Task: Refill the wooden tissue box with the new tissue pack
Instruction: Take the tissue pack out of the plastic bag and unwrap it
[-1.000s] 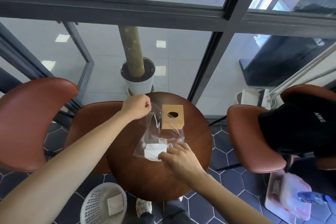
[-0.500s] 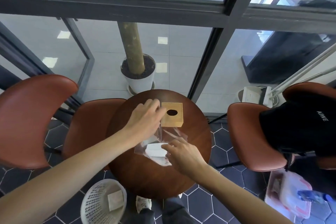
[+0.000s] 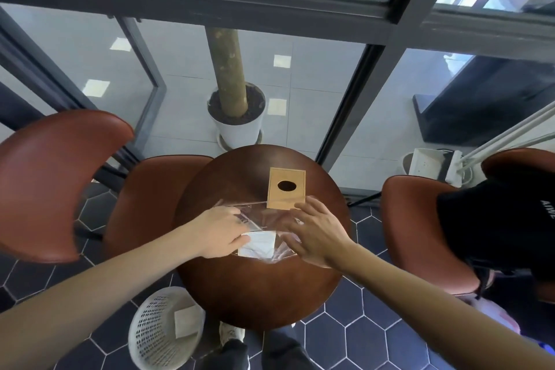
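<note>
I note my left hand (image 3: 222,231) pinching the clear tissue pack (image 3: 259,242) mid-surface, my right hand (image 3: 315,234) spread flat on it, just beside the wooden tissue box (image 3: 286,188).

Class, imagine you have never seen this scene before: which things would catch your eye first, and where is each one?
First, the two hands at the middle of the round wooden table: the left hand and right hand both rest on a clear plastic bag holding a white tissue pack. Just beyond them stands the wooden tissue box with its dark oval opening. A potted tree trunk rises behind the glass.
</note>
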